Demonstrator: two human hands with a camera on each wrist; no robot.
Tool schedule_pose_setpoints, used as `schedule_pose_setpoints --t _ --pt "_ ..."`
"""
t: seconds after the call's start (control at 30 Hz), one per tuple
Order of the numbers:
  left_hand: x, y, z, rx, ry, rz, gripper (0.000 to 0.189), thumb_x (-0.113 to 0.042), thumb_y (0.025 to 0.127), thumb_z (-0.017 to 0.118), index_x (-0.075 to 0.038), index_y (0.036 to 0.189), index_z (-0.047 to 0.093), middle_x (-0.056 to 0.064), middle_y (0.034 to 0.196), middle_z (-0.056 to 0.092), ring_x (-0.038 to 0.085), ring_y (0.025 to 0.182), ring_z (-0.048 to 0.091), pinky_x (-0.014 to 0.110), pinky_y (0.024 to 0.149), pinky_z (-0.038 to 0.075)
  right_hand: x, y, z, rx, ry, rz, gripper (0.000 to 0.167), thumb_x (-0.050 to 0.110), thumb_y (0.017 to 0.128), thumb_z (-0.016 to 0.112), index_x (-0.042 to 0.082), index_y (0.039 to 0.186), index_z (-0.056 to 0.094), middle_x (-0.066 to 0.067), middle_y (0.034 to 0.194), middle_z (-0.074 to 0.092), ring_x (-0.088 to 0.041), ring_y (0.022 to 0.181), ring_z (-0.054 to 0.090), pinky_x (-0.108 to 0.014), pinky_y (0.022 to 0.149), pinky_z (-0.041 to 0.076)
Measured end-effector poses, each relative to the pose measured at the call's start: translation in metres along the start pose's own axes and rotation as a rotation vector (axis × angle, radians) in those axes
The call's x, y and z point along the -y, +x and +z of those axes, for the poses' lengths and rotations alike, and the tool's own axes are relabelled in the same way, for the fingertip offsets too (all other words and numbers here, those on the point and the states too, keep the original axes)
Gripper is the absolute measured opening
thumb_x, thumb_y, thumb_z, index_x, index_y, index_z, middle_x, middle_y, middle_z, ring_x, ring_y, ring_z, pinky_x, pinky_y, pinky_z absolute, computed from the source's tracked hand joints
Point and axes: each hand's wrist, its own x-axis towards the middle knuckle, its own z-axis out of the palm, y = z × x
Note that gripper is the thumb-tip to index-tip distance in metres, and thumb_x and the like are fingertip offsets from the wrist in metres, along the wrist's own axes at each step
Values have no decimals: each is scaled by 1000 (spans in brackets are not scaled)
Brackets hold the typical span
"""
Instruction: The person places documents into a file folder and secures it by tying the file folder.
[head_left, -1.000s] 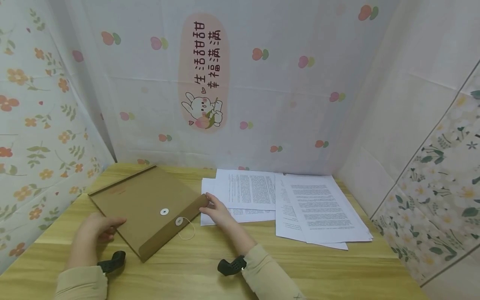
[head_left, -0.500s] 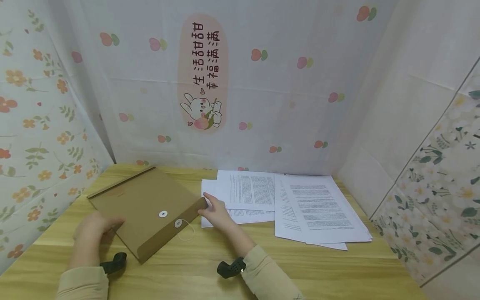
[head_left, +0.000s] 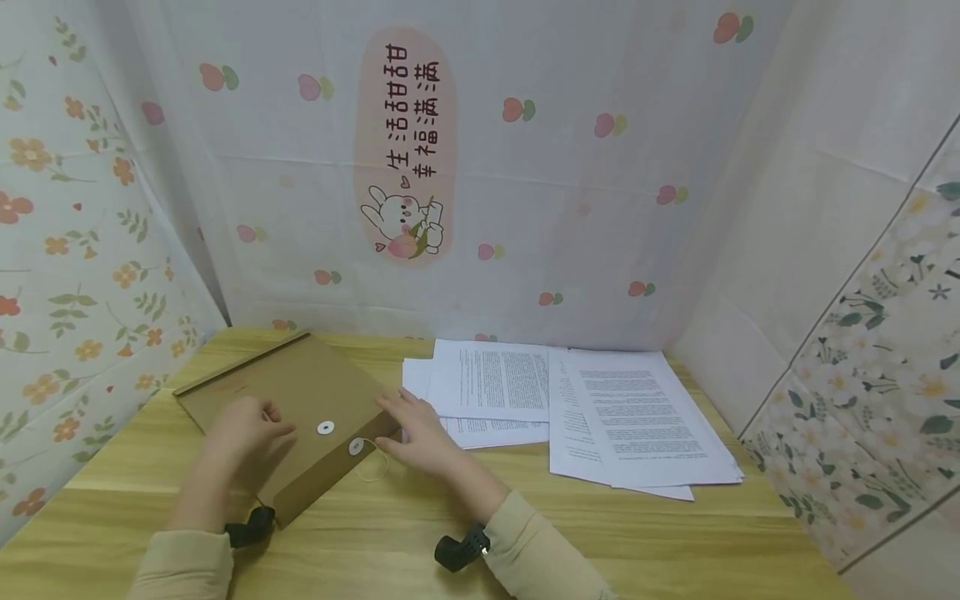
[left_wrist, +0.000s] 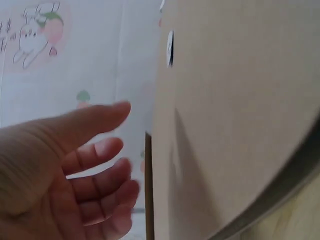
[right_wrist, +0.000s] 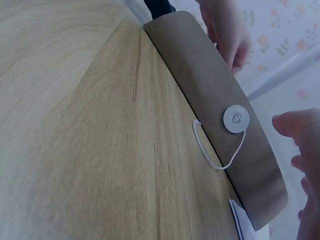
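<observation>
A brown paper document envelope (head_left: 322, 383) lies aslant on the table, its thick side facing front right. One white round button (head_left: 326, 427) sits on its upper face; another button (right_wrist: 236, 119) on the thick side carries a loose white string (right_wrist: 216, 167). My left hand (head_left: 243, 429) hovers over the upper face with loosely bent fingers; the left wrist view shows nothing between its thumb (left_wrist: 117, 115) and fingers. Over the envelope's right corner is my right hand (head_left: 416, 429), its thumb and fingers spread; the thumb (right_wrist: 292, 122) stands apart from the thick side in the right wrist view.
Printed sheets (head_left: 495, 375) lie at the back middle, partly beside the envelope's right corner. More printed sheets (head_left: 645, 417) overlap them on the right. A patterned cloth (head_left: 562, 208) hangs behind the wooden table (head_left: 600, 542).
My left hand has moved from the envelope's left edge to above its upper face. My right hand has shifted slightly left over the right corner, and the envelope stays almost in place.
</observation>
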Motion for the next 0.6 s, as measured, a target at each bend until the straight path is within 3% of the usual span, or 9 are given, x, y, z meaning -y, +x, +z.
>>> schedule_pose_setpoints --t 0.17,0.4,0.5,0.6 --pt "-12 -2 9 66 -30 120 37 -29 83 74 3 97 61 14 93 63 35 88 59 51 76 48 1 -3 0 22 -48 -9 56 33 95 56 11 145 41 -3 148 41 -28 142 20 -56 111 14" --pt "-19 -5 21 160 -20 241 51 -37 75 80 -1 107 60 22 111 59 45 104 54 58 84 45 -2 -9 -4 -7 -85 -7 48 32 96 55 13 140 49 -4 142 48 -25 140 26 -54 111 16" --pt "-20 -4 27 176 -7 267 57 -35 74 81 0 112 58 26 116 53 49 107 50 60 86 43 -4 -12 -5 -16 -89 -1 45 31 97 55 13 137 52 -4 140 50 -22 138 29 -52 112 17" --pt "-22 -6 32 186 5 250 62 -34 72 81 -1 119 57 26 119 50 49 108 49 61 85 44 -6 -15 -5 -19 -95 -9 42 30 97 55 13 135 55 -5 138 51 -19 135 35 -50 112 20"
